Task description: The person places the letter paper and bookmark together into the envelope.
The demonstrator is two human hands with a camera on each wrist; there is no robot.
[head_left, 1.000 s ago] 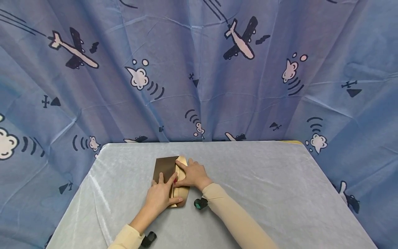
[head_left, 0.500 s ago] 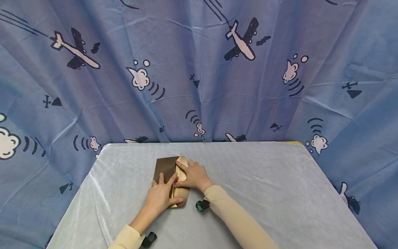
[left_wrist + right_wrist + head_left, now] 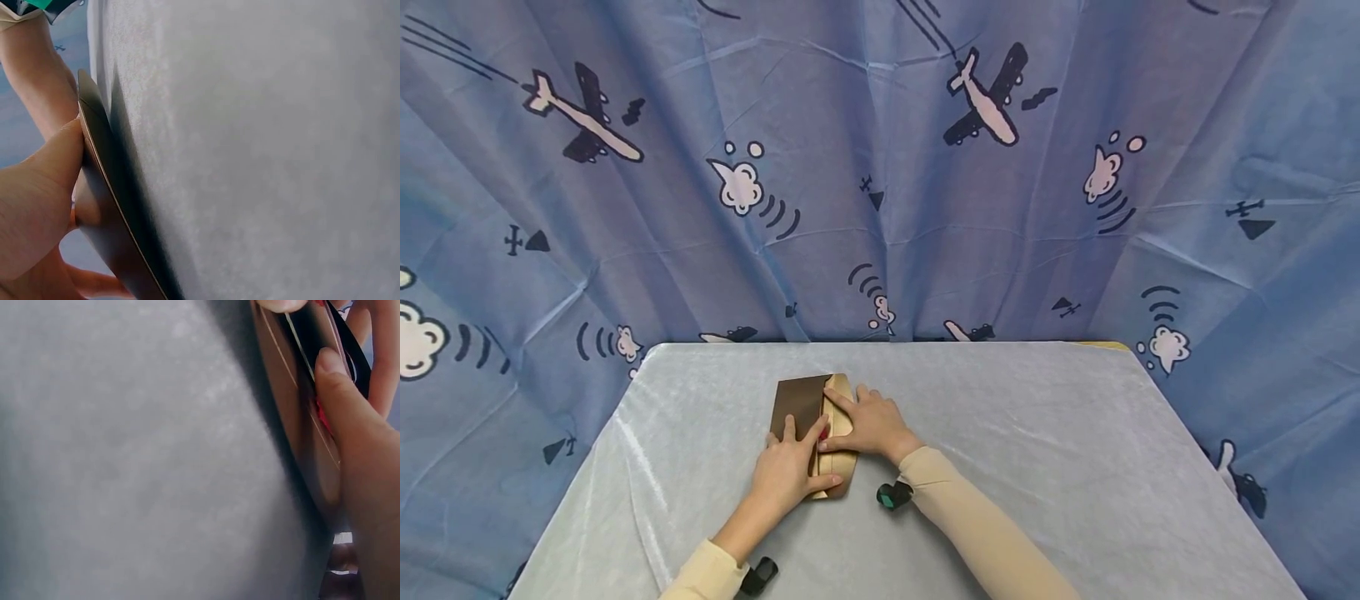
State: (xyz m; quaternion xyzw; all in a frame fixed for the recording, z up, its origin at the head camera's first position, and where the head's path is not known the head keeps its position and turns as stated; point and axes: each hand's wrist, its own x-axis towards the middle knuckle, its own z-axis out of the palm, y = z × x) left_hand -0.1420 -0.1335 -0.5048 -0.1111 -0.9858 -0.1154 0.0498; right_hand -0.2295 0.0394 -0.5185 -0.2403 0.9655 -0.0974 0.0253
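Observation:
A flat folded card piece, shiny dark brown [image 3: 797,402] with a gold flap [image 3: 841,386] along its right side, lies on the table. My left hand [image 3: 781,473] rests on its lower left part, fingers spread and thumb across the lower gold part. From the right, my right hand [image 3: 874,425] presses the gold flap with thumb and fingers extended. A small red bit [image 3: 824,433] shows between the hands; its kind is unclear. In the left wrist view the card's edge [image 3: 103,206] stands slightly off the cloth. The right thumb [image 3: 337,384] lies by the red bit in the right wrist view.
A pale grey cloth [image 3: 1037,450] covers the table. Behind the far edge hangs a blue curtain [image 3: 880,208] printed with planes and clouds. Black wrist cameras, left [image 3: 760,575] and right [image 3: 893,496], sit close above the cloth.
The right wrist and its camera have shifted slightly to the right. Both hands and the card otherwise keep their places.

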